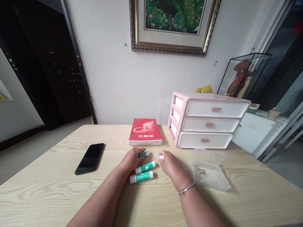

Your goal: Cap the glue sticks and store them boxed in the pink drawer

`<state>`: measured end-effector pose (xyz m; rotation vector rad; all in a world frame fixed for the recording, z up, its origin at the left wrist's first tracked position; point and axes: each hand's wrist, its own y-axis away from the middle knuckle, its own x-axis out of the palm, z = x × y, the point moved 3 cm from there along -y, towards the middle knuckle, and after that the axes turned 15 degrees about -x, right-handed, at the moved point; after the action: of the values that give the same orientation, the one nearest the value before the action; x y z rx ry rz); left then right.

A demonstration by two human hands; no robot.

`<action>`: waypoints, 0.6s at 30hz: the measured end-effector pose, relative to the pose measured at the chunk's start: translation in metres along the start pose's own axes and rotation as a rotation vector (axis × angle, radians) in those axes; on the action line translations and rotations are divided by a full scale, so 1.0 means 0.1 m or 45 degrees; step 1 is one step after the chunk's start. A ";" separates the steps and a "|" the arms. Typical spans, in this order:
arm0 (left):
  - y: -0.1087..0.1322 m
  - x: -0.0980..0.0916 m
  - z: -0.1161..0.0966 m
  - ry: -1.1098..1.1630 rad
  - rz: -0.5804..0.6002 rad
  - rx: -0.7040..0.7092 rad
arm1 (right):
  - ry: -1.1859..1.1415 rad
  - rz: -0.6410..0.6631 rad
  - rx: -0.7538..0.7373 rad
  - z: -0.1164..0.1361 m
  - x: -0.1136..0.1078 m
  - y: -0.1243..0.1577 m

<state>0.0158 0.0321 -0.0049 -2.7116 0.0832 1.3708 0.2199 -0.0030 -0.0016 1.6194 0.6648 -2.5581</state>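
My left hand (133, 160) is closed around a green-and-white glue stick (144, 154), whose white end points right. Just in front of my right hand's thumb and fingers shows a small white cap (161, 157), pinched in my right hand (168, 162). Two more green-and-white glue sticks lie on the table below my left hand, a middle one (145, 167) and a nearer, larger one (141, 177). A gap separates the white cap from the glue stick in my left hand.
Behind my hands lies a stack of red books (145, 130). A black phone (90, 158) rests at the left of the wooden table (47, 189). To the right stand a pink-and-white drawer unit (209, 124) and an open clear plastic box (209, 176) holding small metallic pieces.
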 end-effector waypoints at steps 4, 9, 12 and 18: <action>0.06 -0.07 0.03 -0.042 -0.033 0.001 | 0.006 0.004 -0.038 0.05 -0.03 0.02; 0.11 -0.14 0.09 -0.181 -0.078 -0.059 | 0.055 0.020 -0.072 0.11 -0.08 0.05; 0.12 -0.18 0.11 -0.218 -0.124 -0.112 | 0.070 -0.005 -0.074 0.11 -0.09 0.04; 0.13 -0.20 0.04 -0.282 -0.085 -0.024 | 0.056 -0.142 -0.069 0.10 -0.12 0.02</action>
<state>-0.0009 0.0194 0.0078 -2.5314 -0.0377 1.6475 0.2170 -0.0105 0.0119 1.6717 0.8438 -2.5612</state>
